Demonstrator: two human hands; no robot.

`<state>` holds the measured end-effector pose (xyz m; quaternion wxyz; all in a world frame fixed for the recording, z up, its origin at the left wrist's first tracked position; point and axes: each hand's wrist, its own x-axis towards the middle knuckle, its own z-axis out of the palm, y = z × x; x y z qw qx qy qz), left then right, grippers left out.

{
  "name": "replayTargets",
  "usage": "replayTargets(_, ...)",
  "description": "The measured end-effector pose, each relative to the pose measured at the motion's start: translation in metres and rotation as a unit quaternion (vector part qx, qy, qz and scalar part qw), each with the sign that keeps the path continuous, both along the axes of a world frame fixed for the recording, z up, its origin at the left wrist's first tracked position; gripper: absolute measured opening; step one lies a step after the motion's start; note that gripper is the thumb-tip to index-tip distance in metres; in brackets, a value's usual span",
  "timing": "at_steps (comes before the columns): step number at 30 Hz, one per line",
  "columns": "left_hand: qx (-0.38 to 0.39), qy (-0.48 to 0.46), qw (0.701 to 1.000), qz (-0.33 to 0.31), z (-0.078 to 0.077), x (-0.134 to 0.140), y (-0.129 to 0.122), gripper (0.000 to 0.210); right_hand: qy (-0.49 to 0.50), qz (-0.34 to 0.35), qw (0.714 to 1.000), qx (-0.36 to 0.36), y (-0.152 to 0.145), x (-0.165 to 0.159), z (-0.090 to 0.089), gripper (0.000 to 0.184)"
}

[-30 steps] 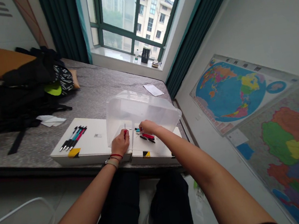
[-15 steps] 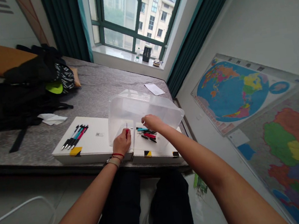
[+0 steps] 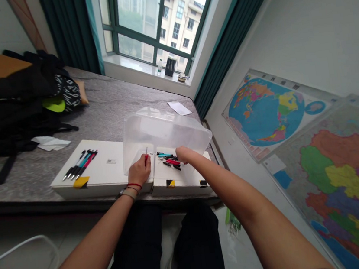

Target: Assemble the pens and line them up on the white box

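Note:
My left hand (image 3: 140,170) is closed on a red pen part (image 3: 146,157), from which a thin dark rod points up. Over the right-hand white box (image 3: 190,180), my right hand (image 3: 185,154) reaches down at the edge of a pile of loose pen parts (image 3: 171,162) in black, red and teal. Its fingers are mostly hidden behind the hand and wrist. On the left-hand white box (image 3: 109,178), several assembled pens (image 3: 81,164) lie side by side. A clear plastic bin (image 3: 166,129) stands tipped behind both hands, its opening facing me.
The boxes sit along the front edge of a grey mattress (image 3: 103,100). A black backpack (image 3: 4,125) and a crumpled tissue (image 3: 50,143) lie to the left. White paper (image 3: 179,108) lies behind the bin. Wall maps (image 3: 267,106) hang at the right.
My right hand has dropped from above the pen parts to the right side of the pile, its fingers now turned downward. My left hand still holds the red pen part. The view has shifted slightly.

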<state>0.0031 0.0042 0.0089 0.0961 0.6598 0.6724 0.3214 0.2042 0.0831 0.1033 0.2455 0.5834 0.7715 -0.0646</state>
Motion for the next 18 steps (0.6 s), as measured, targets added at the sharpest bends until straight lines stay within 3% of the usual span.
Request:
replayTargets(8, -0.008, 0.048, 0.999, -0.012, -0.002, 0.002, 0.001, 0.035, 0.03, 0.079, 0.995, 0.057, 0.001, -0.005, 0.009, 0.029)
replayTargets(12, -0.003, 0.055, 0.998, -0.011, -0.003, 0.002, 0.002, 0.035, 0.06, 0.139, 0.987, 0.043, 0.001, -0.012, 0.005, 0.028)
replayTargets(16, -0.003, 0.05, 0.999, -0.014, -0.004, 0.001, 0.002, 0.035, 0.04, 0.138, 0.99, 0.003, 0.003, -0.019, -0.001, 0.025)
replayTargets(18, -0.002, 0.048, 0.999, -0.013, -0.004, 0.0, 0.002, 0.035, 0.048, 0.132, 0.99, 0.022, 0.005, -0.019, -0.001, 0.026)
